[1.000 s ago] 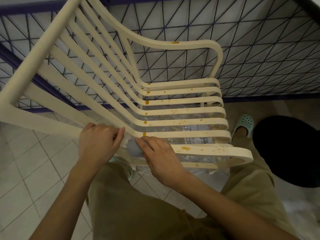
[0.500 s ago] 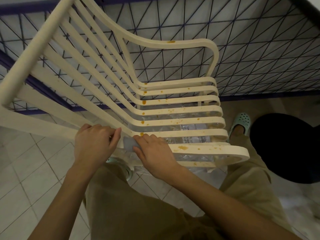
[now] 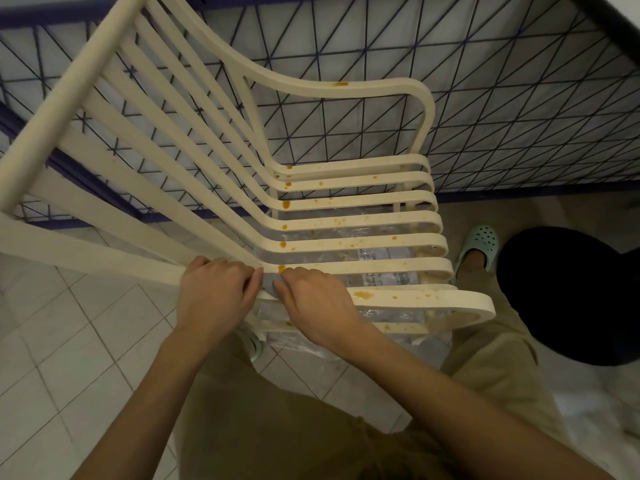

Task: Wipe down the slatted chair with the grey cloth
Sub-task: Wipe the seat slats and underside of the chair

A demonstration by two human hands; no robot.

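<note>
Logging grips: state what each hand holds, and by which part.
Right hand holds the grey cloth, bunched under its fingers; left hand grips the chair by its near side rail.

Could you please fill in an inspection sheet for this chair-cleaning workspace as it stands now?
Surface: slatted chair, cream, with orange stains spotted over the seat slats and the far armrest.
Job's things: grey cloth, only a small patch showing, on the nearest seat slat between the hands.
Clutter: clear plastic sheet under the seat; black round object on the floor to the right.
Hands: left hand grips the slat beside the cloth; right hand holds the cloth, fingers curled over it.
Cables: nothing seen.
Surroundings: white tiled floor; blue wire-mesh fence behind the chair; green clog.
</note>
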